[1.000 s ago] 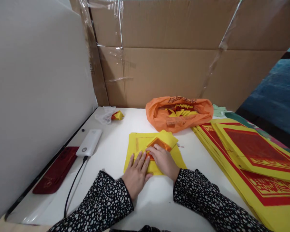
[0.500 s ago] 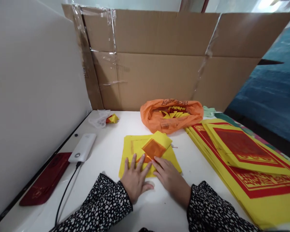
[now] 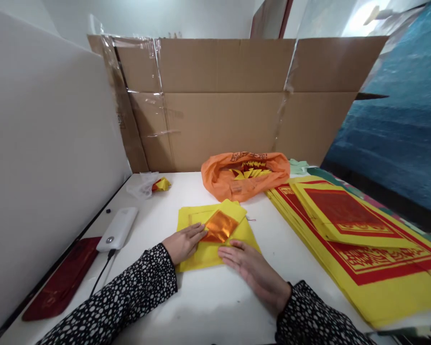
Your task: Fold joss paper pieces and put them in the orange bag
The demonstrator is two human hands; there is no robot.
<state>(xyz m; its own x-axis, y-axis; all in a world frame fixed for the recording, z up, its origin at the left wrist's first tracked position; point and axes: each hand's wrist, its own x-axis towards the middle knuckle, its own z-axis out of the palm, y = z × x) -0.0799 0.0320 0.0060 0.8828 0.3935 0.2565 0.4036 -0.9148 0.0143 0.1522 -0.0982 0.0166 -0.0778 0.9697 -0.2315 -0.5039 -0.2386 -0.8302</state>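
Note:
A small yellow paper sheet with a shiny orange foil square lies turned cornerwise on a larger yellow paper pile. My left hand lies at the foil's left side, its fingers stretched out and its tips touching the paper there; the thumb is mostly hidden. At the lower right of the foil is my right hand, resting on its side with straight fingers, fingertips against the yellow paper. Part of the foil sheet's lower left edge is covered by my left fingers.
Behind the papers sits an orange plastic bag with folded yellow-red paper pieces. Large red-printed yellow sheets are stacked on the right. On the left are a white power bank with a cable, a dark red phone and a clear bag. Cardboard stands behind.
My left hand has slid left off the foil's lower edge to its left side. My right hand has shifted slightly lower and turned on its side. The view has tilted upward.

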